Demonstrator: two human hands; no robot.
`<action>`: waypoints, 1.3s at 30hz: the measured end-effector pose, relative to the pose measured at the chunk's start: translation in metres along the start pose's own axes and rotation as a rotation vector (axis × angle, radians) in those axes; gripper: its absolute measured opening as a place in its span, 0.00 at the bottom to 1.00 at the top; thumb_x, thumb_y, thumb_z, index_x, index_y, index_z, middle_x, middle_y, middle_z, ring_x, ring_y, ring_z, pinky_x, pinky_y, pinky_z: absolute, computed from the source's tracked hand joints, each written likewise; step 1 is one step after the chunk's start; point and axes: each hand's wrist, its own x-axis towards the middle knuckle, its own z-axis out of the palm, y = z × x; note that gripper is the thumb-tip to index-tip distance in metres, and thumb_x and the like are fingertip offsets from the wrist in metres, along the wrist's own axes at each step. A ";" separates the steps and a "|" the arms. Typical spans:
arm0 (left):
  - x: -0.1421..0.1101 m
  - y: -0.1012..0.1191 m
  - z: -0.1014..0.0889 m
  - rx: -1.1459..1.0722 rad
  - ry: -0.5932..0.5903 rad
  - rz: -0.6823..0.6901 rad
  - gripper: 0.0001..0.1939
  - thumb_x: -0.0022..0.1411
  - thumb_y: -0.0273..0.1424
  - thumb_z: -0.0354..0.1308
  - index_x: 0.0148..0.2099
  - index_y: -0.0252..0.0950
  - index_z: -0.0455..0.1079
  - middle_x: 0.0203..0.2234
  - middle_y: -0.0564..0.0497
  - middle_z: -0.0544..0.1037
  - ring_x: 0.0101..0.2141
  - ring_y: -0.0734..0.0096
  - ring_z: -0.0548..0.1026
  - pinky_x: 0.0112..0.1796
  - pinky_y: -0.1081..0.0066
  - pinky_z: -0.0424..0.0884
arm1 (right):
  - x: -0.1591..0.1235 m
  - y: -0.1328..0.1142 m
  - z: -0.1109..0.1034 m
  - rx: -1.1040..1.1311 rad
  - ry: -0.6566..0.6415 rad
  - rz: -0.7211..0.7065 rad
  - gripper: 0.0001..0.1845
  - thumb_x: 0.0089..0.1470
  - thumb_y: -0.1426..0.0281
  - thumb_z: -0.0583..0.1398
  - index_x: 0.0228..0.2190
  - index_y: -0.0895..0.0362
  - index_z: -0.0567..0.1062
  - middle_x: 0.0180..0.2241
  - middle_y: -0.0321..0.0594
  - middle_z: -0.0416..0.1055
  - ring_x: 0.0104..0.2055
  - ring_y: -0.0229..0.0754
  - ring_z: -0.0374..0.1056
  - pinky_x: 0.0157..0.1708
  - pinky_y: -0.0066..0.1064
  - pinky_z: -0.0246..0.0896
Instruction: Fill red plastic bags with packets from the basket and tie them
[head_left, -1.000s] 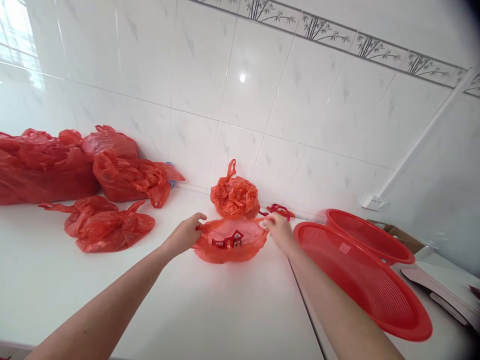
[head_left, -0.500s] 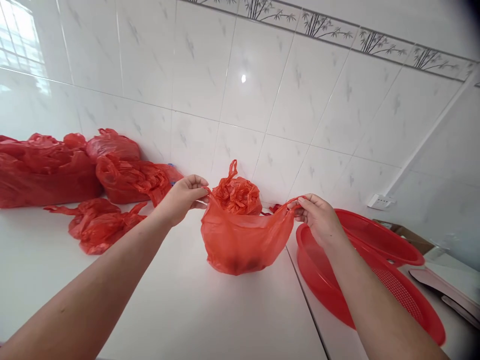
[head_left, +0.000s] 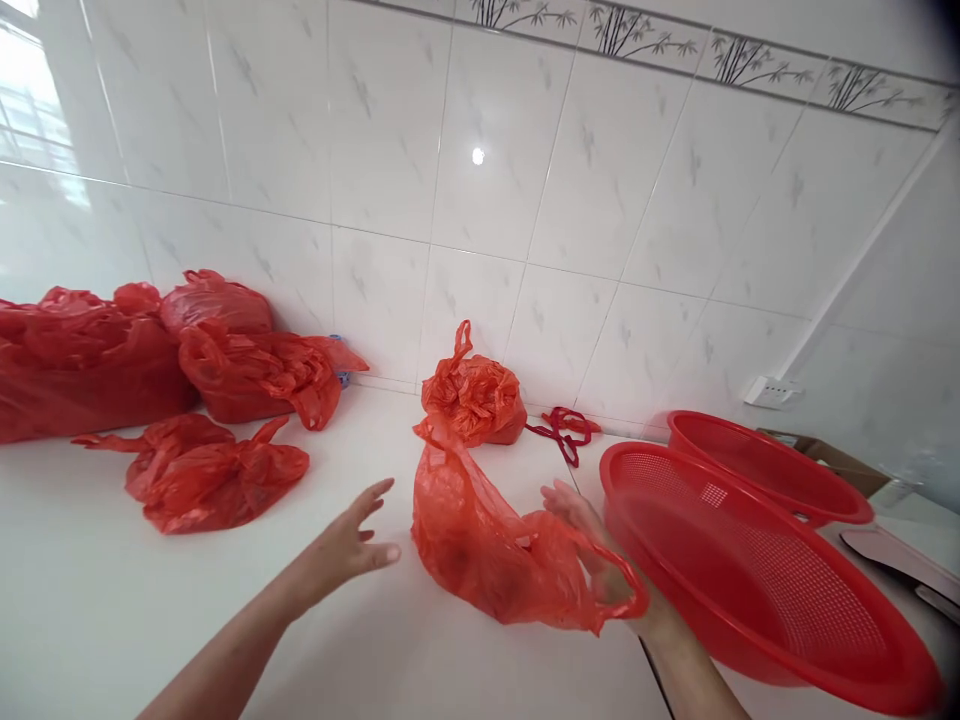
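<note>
A red plastic bag (head_left: 487,555) sits on the white tabletop in front of me, with darker shapes showing faintly through its thin side. One of its handles points up at the back left; the other flops to the right. My left hand (head_left: 349,550) is to the left of the bag, apart from it, fingers spread and holding nothing. At the bag's right side my right hand (head_left: 581,525) has its fingers stretched out. The drooping right handle partly covers this hand, and I cannot tell whether they touch.
Behind the bag stands another knotted red bag (head_left: 476,395), near a dark red cord (head_left: 566,430). Several red bags (head_left: 90,370) line the wall at left, with a smaller tied bag (head_left: 217,475) before them. Large red baskets (head_left: 757,560) are at right, below a wall socket (head_left: 772,392).
Both hands have let go of the bag's handles and opened. The bag has slumped, its right handle falling toward me. My left hand has moved down and away from it.
</note>
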 end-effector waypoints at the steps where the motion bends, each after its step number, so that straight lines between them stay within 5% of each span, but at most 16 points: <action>1: 0.001 0.000 0.006 0.004 -0.051 0.007 0.44 0.48 0.42 0.66 0.64 0.47 0.50 0.63 0.42 0.54 0.61 0.48 0.53 0.56 0.51 0.57 | -0.007 0.000 0.001 0.067 0.004 -0.032 0.41 0.45 0.42 0.55 0.59 0.40 0.54 0.64 0.43 0.49 0.64 0.51 0.48 0.55 0.51 0.54; 4: 0.006 0.009 0.022 -0.030 -0.200 0.039 0.47 0.49 0.40 0.66 0.66 0.48 0.46 0.56 0.42 0.66 0.54 0.49 0.67 0.57 0.49 0.52 | -0.024 0.007 0.002 0.103 0.035 -0.120 0.54 0.30 0.40 0.64 0.59 0.37 0.53 0.64 0.40 0.47 0.64 0.57 0.47 0.55 0.52 0.54; 7: 0.015 0.020 0.036 -0.155 -0.315 0.104 0.39 0.51 0.40 0.65 0.63 0.44 0.55 0.53 0.42 0.70 0.51 0.50 0.70 0.53 0.52 0.60 | -0.027 0.016 0.015 0.017 0.010 0.004 0.61 0.24 0.54 0.72 0.59 0.38 0.54 0.62 0.42 0.53 0.60 0.60 0.55 0.49 0.50 0.62; 10: 0.024 0.027 0.051 -0.244 -0.427 0.163 0.34 0.49 0.39 0.66 0.58 0.42 0.62 0.51 0.42 0.71 0.50 0.50 0.69 0.47 0.56 0.68 | -0.013 0.011 0.038 0.090 -0.039 0.125 0.51 0.34 0.58 0.70 0.59 0.43 0.57 0.53 0.46 0.66 0.50 0.56 0.67 0.41 0.45 0.68; 12: 0.028 0.033 0.058 -0.223 -0.467 0.148 0.28 0.51 0.38 0.65 0.54 0.41 0.67 0.48 0.45 0.74 0.47 0.51 0.71 0.45 0.57 0.69 | 0.001 0.000 0.048 0.119 0.012 0.110 0.37 0.43 0.58 0.66 0.54 0.47 0.65 0.48 0.45 0.70 0.47 0.51 0.68 0.44 0.43 0.66; 15: 0.030 0.044 0.057 -0.238 -0.454 0.109 0.21 0.55 0.39 0.61 0.51 0.40 0.70 0.46 0.48 0.76 0.47 0.53 0.71 0.47 0.58 0.68 | 0.018 -0.017 0.047 0.179 0.047 0.073 0.21 0.47 0.59 0.64 0.43 0.53 0.74 0.41 0.43 0.74 0.45 0.48 0.69 0.48 0.41 0.62; 19: 0.034 0.047 0.051 -0.537 -0.352 -0.010 0.21 0.58 0.38 0.59 0.53 0.37 0.68 0.48 0.44 0.75 0.47 0.54 0.73 0.48 0.57 0.68 | 0.034 -0.018 0.036 0.503 0.091 0.114 0.17 0.45 0.62 0.66 0.38 0.56 0.76 0.37 0.43 0.76 0.41 0.48 0.71 0.45 0.40 0.64; 24: 0.059 0.019 0.061 -0.909 -0.113 -0.204 0.19 0.55 0.31 0.61 0.49 0.31 0.68 0.42 0.38 0.77 0.42 0.54 0.77 0.44 0.58 0.71 | 0.071 0.024 0.050 0.749 0.177 0.185 0.18 0.45 0.65 0.66 0.40 0.57 0.75 0.41 0.45 0.76 0.43 0.48 0.72 0.47 0.41 0.64; 30: 0.102 -0.010 0.079 -1.007 0.124 -0.312 0.13 0.53 0.24 0.57 0.43 0.30 0.67 0.30 0.43 0.79 0.33 0.59 0.79 0.37 0.62 0.75 | 0.120 0.073 0.064 0.873 0.290 0.318 0.16 0.46 0.63 0.64 0.37 0.57 0.76 0.37 0.45 0.78 0.41 0.50 0.73 0.44 0.42 0.67; 33: 0.111 -0.014 0.086 -1.055 0.089 -0.271 0.15 0.57 0.33 0.56 0.46 0.31 0.67 0.34 0.42 0.79 0.38 0.58 0.78 0.40 0.63 0.74 | 0.130 0.082 0.066 0.858 0.305 0.277 0.16 0.45 0.65 0.64 0.38 0.56 0.76 0.37 0.43 0.78 0.40 0.51 0.73 0.42 0.41 0.68; 36: 0.109 -0.015 0.090 -1.154 -0.115 -0.194 0.25 0.57 0.44 0.56 0.50 0.31 0.67 0.40 0.39 0.78 0.44 0.55 0.76 0.44 0.61 0.72 | 0.130 0.083 0.067 0.845 0.259 0.245 0.17 0.44 0.67 0.65 0.38 0.57 0.75 0.36 0.43 0.78 0.39 0.50 0.74 0.42 0.40 0.67; 39: 0.103 -0.015 0.090 -1.167 -0.258 -0.142 0.28 0.54 0.41 0.62 0.53 0.32 0.65 0.43 0.39 0.77 0.46 0.54 0.75 0.47 0.59 0.70 | 0.125 0.079 0.066 0.841 0.196 0.242 0.16 0.44 0.68 0.65 0.38 0.57 0.75 0.35 0.42 0.78 0.37 0.49 0.74 0.43 0.40 0.66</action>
